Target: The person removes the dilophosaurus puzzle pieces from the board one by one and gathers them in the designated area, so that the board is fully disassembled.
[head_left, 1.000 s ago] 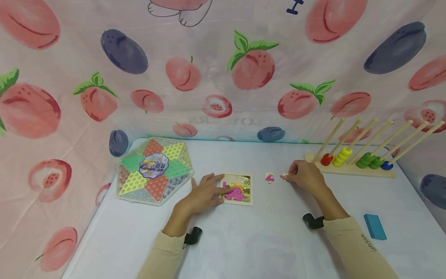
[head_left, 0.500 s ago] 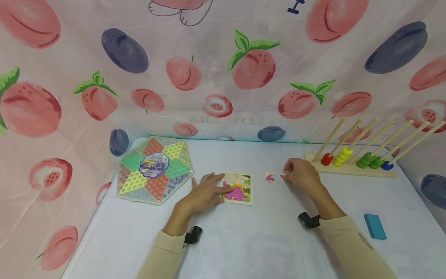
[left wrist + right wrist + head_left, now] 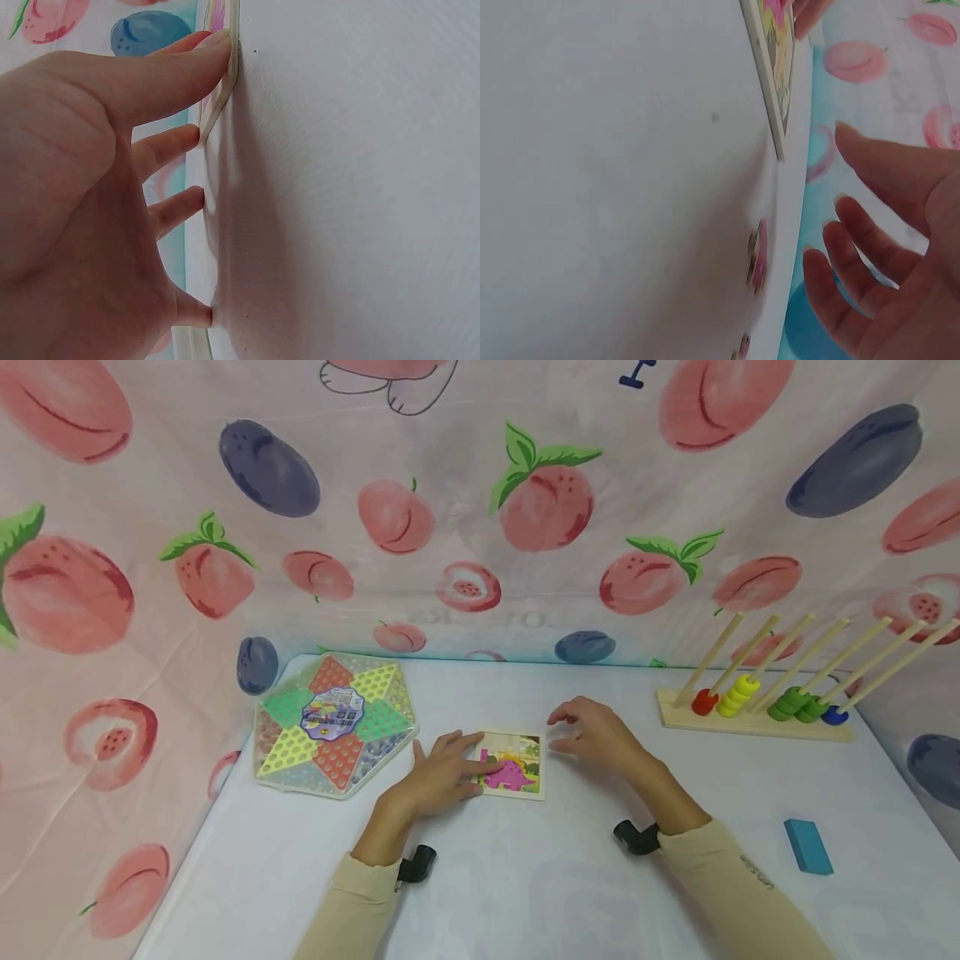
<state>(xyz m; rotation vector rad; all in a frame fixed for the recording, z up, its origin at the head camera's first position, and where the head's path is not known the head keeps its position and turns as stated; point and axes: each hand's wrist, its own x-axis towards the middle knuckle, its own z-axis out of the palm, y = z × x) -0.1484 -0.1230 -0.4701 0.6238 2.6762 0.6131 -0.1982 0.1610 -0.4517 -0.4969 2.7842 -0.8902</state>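
A wooden dinosaur jigsaw puzzle (image 3: 519, 770) lies flat in its pale frame, mid-table. Bare wood shows toward its upper left. My left hand (image 3: 437, 778) rests at its left side, fingers spread and fairly straight, one fingertip on the pink dinosaur. In the left wrist view the thumb (image 3: 202, 69) touches the frame's edge. Right of the puzzle hovers my right hand (image 3: 596, 737), its fingers loosely bent and holding nothing. Two loose puzzle pieces lie beneath it in the right wrist view, a pink one (image 3: 759, 259) and another (image 3: 742, 349); the hand hides them in the head view.
A Chinese checkers set (image 3: 337, 727) in a clear hexagonal case lies at the left. On the right stands a wooden bead-stacking rack (image 3: 757, 725) with upright pegs and coloured rings. A blue block (image 3: 808, 846) is near the right forearm. Fruit-print cloth (image 3: 465, 510) hangs behind.
My right hand has come away from the right-hand loose piece and moved left toward the puzzle, fingers parting. My left hand stays in place on the puzzle.
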